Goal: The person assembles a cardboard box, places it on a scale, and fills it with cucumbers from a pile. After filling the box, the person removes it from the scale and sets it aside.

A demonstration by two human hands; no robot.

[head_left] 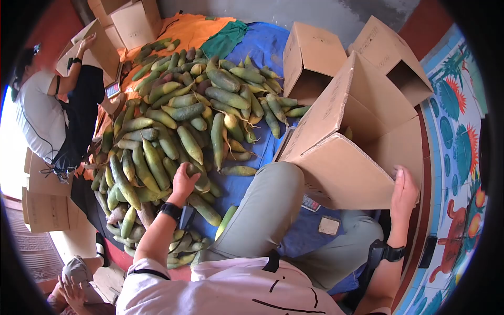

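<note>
A large heap of green radishes (152,163), long with thin pale roots, lies in front of me. On the near side of the heap, my left hand (184,184) has its fingers curled around one green radish (201,177). My right hand (403,195) grips the right edge of an open cardboard box (341,176) standing tilted beside my knee. Part of something green shows inside that box; most of its inside is hidden by the walls. Below the box, a scale's keypad (311,203) is partly visible.
Other cardboard boxes (320,50) stand at the back right and far left. A co-worker (44,105) sits left of the heap, touching a box, near another scale (112,89). Another person's hands (72,291) show at lower left. A pale block (329,226) lies on the blue sheet (262,44).
</note>
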